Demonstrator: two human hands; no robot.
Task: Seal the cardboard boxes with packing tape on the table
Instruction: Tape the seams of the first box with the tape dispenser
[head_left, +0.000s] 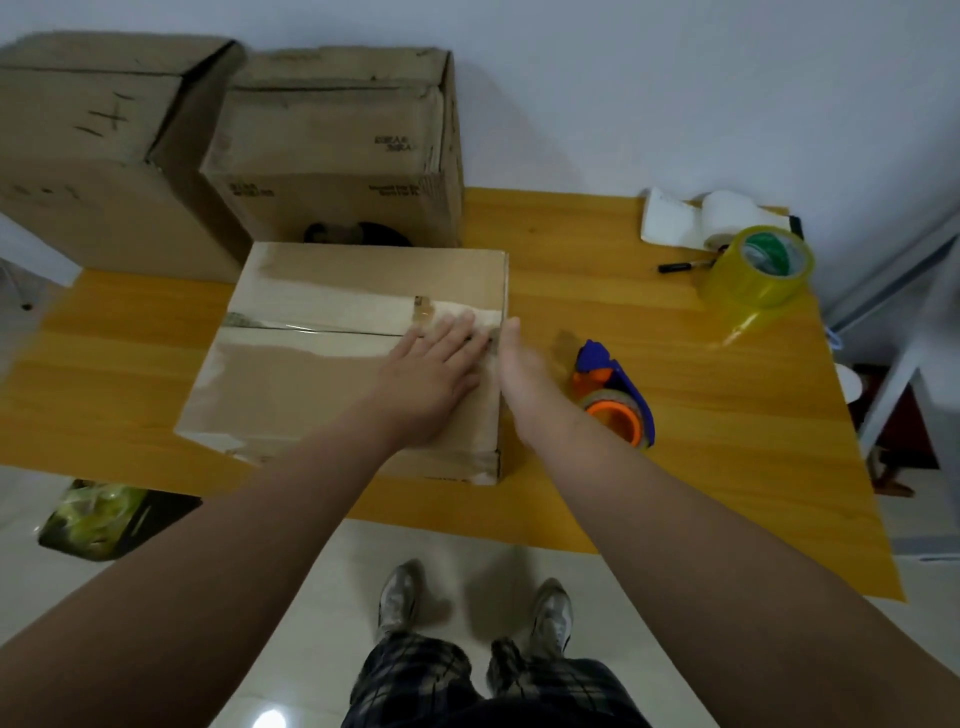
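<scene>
A flat cardboard box (291, 379) lies on the yellow wooden table (701, 415), with clear tape running along its top seam. My left hand (436, 364) presses flat on the box top near the seam's right end, fingers straight. At the box's right edge my right hand (514, 358) touches the side of the box, its fingers hidden behind the edge. A blue and orange tape dispenser (615, 395) lies on the table just right of my right wrist.
Two taller cardboard boxes (104, 156) (337, 150) stand at the back left. A yellow tape roll (756, 270), a black marker (680, 266) and a tissue roll (727, 215) sit at the back right. A bin (104, 519) stands on the floor at left.
</scene>
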